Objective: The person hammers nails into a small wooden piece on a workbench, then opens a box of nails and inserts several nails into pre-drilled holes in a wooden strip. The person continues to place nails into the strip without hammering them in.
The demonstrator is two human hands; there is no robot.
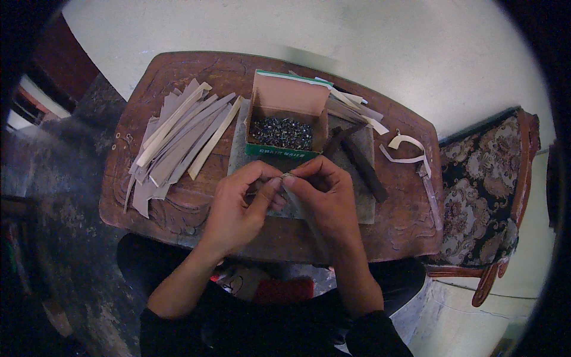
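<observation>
My left hand [241,202] and my right hand [324,193] meet over the near middle of the table, just in front of an open green cardboard box [279,152]. Both pinch the small pale end of a thin greyish strip [309,220]. Its lower part seems to hang beside my right palm, and my fingertips cover most of the end. Inside the box lie many small shiny nails [281,132], and its lid stands up at the back. Under the box is a grey flat board [239,146].
A pile of grey and cream strips [184,137] lies left on the carved wooden table [410,226]. More strips [357,107] rest behind the box, dark strips [363,163] to its right. A curled cream strip [410,149] lies near the right edge. A flower-patterned chair [482,184] stands beyond.
</observation>
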